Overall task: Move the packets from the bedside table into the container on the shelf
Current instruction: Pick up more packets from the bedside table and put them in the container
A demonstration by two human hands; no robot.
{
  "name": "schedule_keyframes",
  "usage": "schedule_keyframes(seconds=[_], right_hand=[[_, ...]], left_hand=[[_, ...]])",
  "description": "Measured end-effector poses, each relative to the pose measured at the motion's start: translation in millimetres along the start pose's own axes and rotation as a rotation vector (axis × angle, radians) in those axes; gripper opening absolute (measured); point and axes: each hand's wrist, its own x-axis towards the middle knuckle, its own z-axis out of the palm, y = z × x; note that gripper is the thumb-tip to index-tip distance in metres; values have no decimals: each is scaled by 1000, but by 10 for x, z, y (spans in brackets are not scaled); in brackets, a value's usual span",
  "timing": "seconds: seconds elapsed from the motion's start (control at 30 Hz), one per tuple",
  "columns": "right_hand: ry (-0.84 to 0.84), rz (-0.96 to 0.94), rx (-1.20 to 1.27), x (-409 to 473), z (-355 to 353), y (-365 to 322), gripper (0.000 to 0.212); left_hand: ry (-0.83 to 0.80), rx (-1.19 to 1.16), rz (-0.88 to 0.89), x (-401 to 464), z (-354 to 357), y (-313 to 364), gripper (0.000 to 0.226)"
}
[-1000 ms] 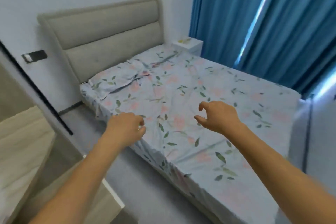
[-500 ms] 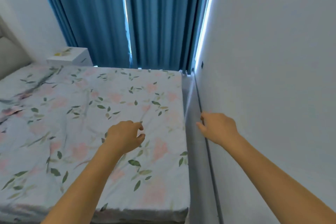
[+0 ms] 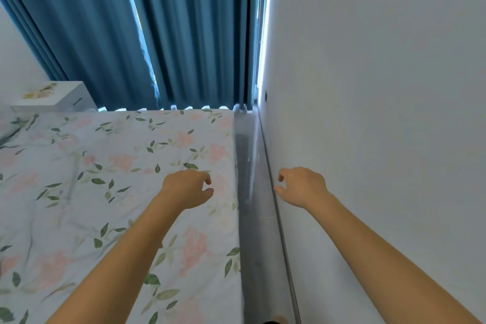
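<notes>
My hands, left hand [image 3: 188,188] and right hand [image 3: 302,187], hang apart, loosely curled, empty; the packets [image 3: 40,91] lie on the bench [image 3: 65,98] at far left of frame, across the bed [image 3: 110,179]. My left hand is nearer.

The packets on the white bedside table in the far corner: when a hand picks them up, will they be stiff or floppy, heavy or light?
The packets lie flat and low on the bedside table, so they are probably thin and light. Such flat packets likely bend somewhat when lifted by one edge. They are too far and blurred to judge slipperiness. Both the left hand and right hand hold nothing.
</notes>
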Motion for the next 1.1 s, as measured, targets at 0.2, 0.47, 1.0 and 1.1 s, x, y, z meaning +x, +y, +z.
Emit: schedule_keyframes(seconds=[0.2,0.47,1.0,1.1], right_hand=[[-71,61,48,722,-69,557,42],[-71,48,57,2618,-192,956,49],[-158,-31,14,6470,-971,1264,58],[-195,-24,1,7162,-996,1341,60]], left_hand=[[-76,-15,33,938,-110,225,46],[-45,-59,-33,2754,-429,-43,46],[-36,-91,-80,6059,-1478,-632,41],[-68,-133,-82,6681,-1490,-737,40]])
